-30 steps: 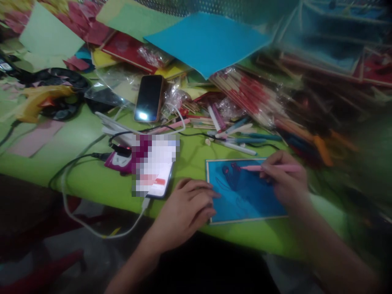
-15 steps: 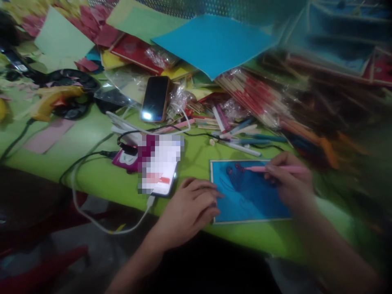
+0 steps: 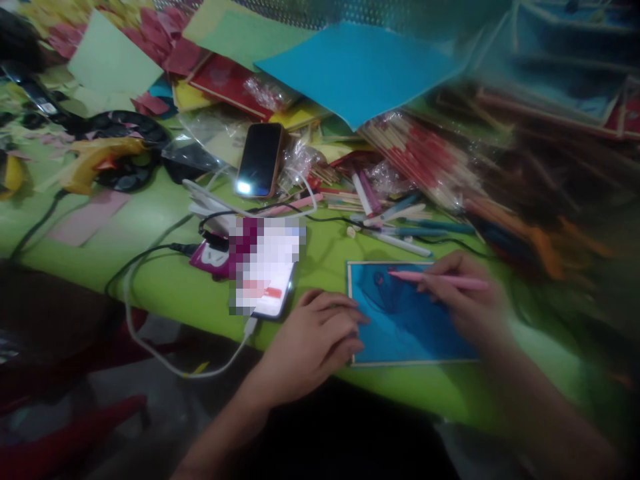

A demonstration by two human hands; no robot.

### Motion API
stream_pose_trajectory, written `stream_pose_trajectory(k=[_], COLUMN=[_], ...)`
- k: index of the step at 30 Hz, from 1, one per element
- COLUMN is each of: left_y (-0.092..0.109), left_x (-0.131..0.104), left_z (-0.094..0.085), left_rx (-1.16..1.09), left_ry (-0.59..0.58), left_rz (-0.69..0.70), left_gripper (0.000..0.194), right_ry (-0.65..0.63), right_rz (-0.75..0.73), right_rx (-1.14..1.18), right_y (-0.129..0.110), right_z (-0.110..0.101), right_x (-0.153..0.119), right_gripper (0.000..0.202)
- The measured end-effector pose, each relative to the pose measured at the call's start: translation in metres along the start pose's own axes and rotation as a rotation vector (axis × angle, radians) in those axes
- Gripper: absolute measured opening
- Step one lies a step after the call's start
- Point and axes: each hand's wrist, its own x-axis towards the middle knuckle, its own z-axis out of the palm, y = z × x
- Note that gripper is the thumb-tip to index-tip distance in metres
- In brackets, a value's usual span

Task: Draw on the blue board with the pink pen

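A blue card [image 3: 415,333] with a pale stick border lies on the green table. Dark curved lines and small reddish loops are drawn near its upper left. My right hand [image 3: 463,293] pinches a pink felt-tip pen [image 3: 450,279], its tip at the reddish loops. Over the card's left edge rests my left hand [image 3: 320,330], fingers stretched out and holding nothing. Left of that hand, a lit phone [image 3: 270,287], partly pixelated, leans by a purple-and-white box [image 3: 213,260] with cables plugged in.
Several pens [image 3: 400,241] and bundled sticks [image 3: 415,150] lie beyond the card. A second phone [image 3: 260,160], a yellow glue gun [image 3: 97,160] and a large blue sheet [image 3: 360,73] sit farther back. A white cable [image 3: 200,373] loops over the table's front edge.
The pen tip has shifted a little left across the card, and the pen is tilted differently. My left hand keeps its place on the card's edge. The whole view has moved slightly.
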Motion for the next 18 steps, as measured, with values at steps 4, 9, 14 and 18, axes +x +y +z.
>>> stream_pose_trajectory(k=[4, 9, 14, 18], left_y=[0.000, 0.000, 0.000, 0.001], left_x=[0.000, 0.000, 0.001, 0.001], left_z=[0.000, -0.001, 0.000, -0.001], left_rx=[-0.002, -0.013, -0.013, -0.006], left_ry=[0.001, -0.003, -0.007, -0.002], left_rz=[0.005, -0.007, -0.010, -0.009], left_gripper=[0.021, 0.022, 0.022, 0.022], right_ry=[-0.003, 0.040, 0.060, 0.032], right_rz=[-0.012, -0.008, 0.006, -0.001], right_rx=[-0.008, 0.060, 0.088, 0.046], right_y=[0.002, 0.011, 0.018, 0.008], right_z=[-0.001, -0.005, -0.007, -0.003], right_x=[0.000, 0.001, 0.001, 0.000], right_gripper=[0.016, 0.016, 0.019, 0.019])
